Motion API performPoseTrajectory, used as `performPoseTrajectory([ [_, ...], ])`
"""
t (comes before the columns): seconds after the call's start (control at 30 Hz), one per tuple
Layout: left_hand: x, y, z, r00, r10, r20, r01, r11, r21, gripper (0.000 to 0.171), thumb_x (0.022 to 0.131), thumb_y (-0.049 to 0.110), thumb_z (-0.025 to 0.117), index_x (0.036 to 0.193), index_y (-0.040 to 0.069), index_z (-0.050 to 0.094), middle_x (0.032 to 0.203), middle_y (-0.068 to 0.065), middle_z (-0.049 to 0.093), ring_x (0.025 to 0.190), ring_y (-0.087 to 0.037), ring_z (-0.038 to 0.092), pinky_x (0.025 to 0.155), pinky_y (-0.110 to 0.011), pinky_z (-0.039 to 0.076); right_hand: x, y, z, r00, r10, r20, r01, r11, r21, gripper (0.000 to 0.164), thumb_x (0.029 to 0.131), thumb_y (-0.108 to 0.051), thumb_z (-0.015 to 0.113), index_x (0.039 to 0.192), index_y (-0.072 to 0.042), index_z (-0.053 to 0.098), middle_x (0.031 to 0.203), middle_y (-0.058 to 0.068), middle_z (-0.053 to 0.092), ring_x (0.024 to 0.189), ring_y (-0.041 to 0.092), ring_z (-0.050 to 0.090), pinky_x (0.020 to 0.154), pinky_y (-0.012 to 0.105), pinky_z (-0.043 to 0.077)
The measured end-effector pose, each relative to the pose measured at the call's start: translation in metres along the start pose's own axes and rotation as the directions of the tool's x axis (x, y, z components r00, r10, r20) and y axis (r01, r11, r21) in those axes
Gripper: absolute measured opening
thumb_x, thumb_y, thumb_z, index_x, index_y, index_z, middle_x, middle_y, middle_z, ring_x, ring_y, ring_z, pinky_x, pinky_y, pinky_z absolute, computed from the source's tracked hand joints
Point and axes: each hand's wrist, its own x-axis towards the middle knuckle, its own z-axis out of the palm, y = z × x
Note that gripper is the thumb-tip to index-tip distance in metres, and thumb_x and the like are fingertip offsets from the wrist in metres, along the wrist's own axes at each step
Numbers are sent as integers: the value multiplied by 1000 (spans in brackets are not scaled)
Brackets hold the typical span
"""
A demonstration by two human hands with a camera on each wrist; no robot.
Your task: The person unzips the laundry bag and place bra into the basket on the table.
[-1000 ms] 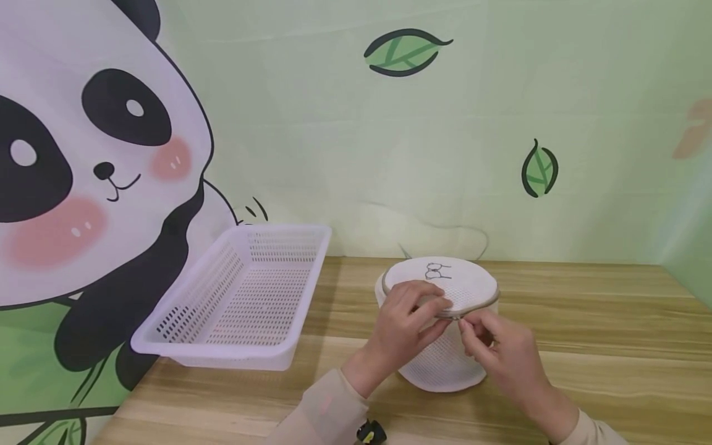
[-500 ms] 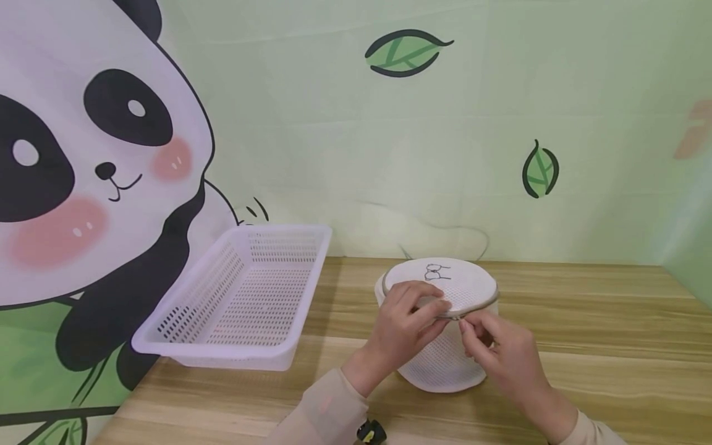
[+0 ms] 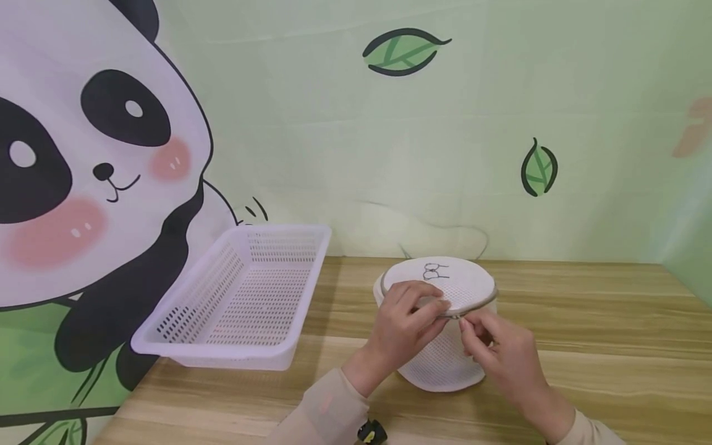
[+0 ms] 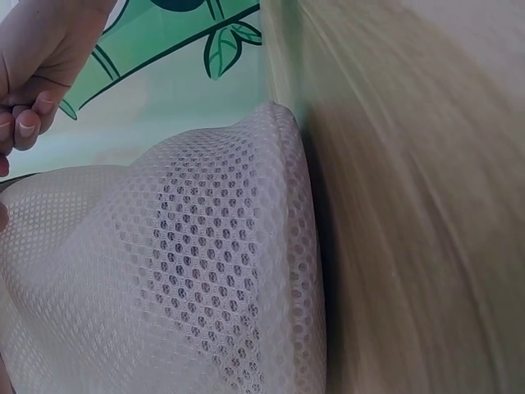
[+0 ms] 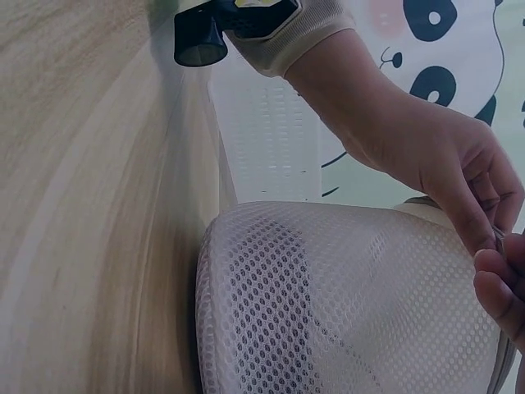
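Observation:
A white mesh laundry bag [image 3: 442, 364] stands upright on the table, a round cylinder with a grey zipper [image 3: 483, 304] around its lid [image 3: 464, 281]. A small dark outline drawing marks the lid's top. My left hand [image 3: 402, 318] grips the front left of the rim, fingers over the lid and thumb below the zipper. Just to its right, my right hand [image 3: 505, 352] pinches the small zipper pull at the front, its fingertips close to the left thumb. The right wrist view shows both hands meeting at the rim; the mesh side [image 4: 197, 238] fills much of the left wrist view.
A white plastic basket [image 3: 295, 327] with slotted walls stands to the left of the bag on the wood-grain table [image 3: 612, 346]. Behind is a green backdrop [image 3: 311, 123] with a panda and leaves. A black wrist device [image 5: 201, 37] sits at the left sleeve.

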Motion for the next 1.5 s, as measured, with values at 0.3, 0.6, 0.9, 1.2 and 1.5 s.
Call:
performPoseTrajectory([
  [0.3,1,1,-1,1000,-1,3,1,1000,23,14,78,24,78,86,15,71,94,0,67,90,-16,63,85,-27,51,1,-2,0,999,40,-7,-40,999,22,21,72,11,65,74,-9,61,55,-10,52,50,-9,47,44,8,39],
  [0.6,2,1,-2,1000,3,-3,-3,1000,14,13,79,23,78,87,15,72,94,0,68,91,-16,63,86,-27,52,3,-4,-1,998,67,-5,-67,997,28,22,72,12,65,73,-9,60,55,-10,52,50,-10,47,44,8,39],
  [0.9,2,0,-1,1000,8,5,-8,1000,5,12,80,22,77,87,15,71,95,0,68,91,-17,64,86,-28,52,1,-1,-1,1000,21,-13,-21,1000,-4,18,73,9,65,74,-9,61,54,-9,52,50,-8,47,45,8,39],
  [1.2,2,1,-2,1000,8,5,-8,1000,2,11,80,21,76,87,14,72,94,0,68,91,-17,64,86,-28,51,2,-3,-1,998,63,-14,-62,998,16,21,73,12,65,72,-9,60,54,-9,52,49,-9,46,43,8,38],
  [1.5,1,0,-2,1000,9,-6,-9,1000,-6,10,79,19,76,87,14,71,94,-1,68,90,-17,64,86,-28,52,2,-4,-4,994,107,2,-107,994,26,21,74,14,64,72,-7,60,55,-8,52,51,-10,47,42,8,39],
])
